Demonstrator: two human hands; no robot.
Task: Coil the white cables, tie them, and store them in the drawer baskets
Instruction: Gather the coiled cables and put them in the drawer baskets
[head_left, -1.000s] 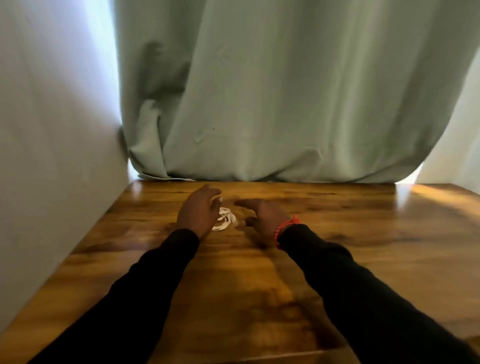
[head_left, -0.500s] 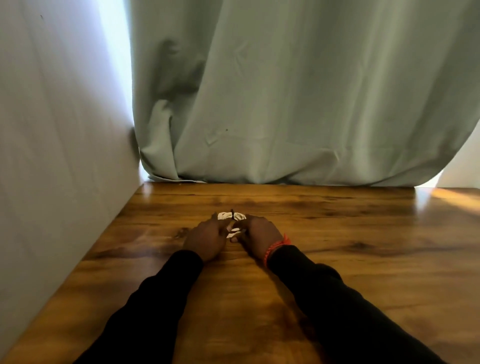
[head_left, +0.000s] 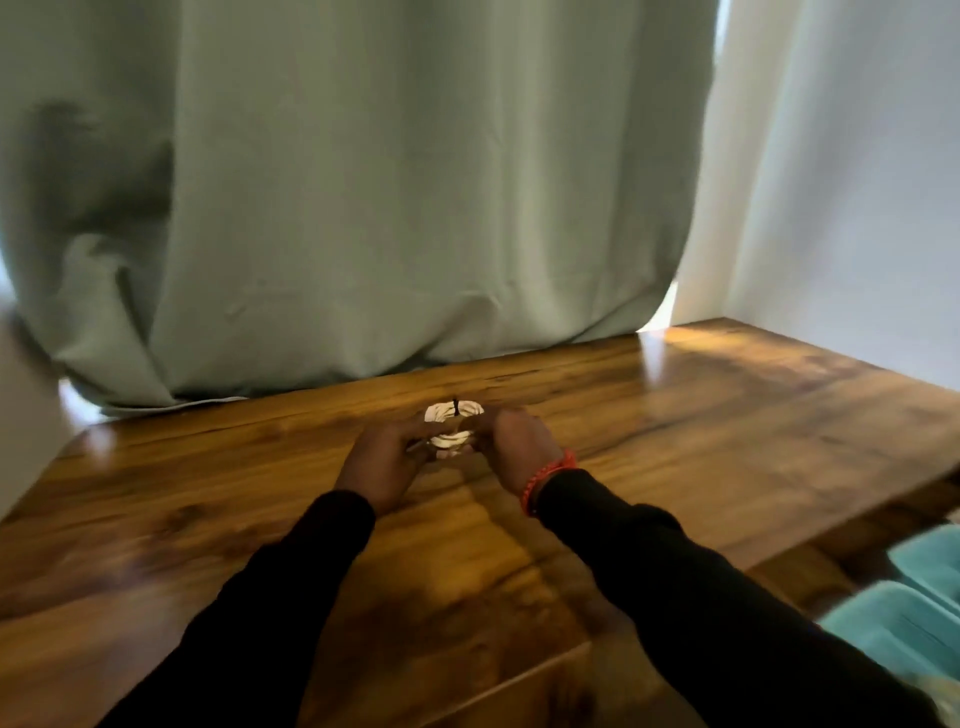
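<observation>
Glossy wooden table

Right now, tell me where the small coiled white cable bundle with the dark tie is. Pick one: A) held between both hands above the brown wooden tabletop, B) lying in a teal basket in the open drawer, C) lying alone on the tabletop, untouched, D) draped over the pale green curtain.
A: the small coiled white cable bundle sits between the left hand and right hand, over the brown wooden tabletop.

There is one view only, from the person's head, looking forward and down across the wooden table. It faces the green curtain behind, quite near.
</observation>
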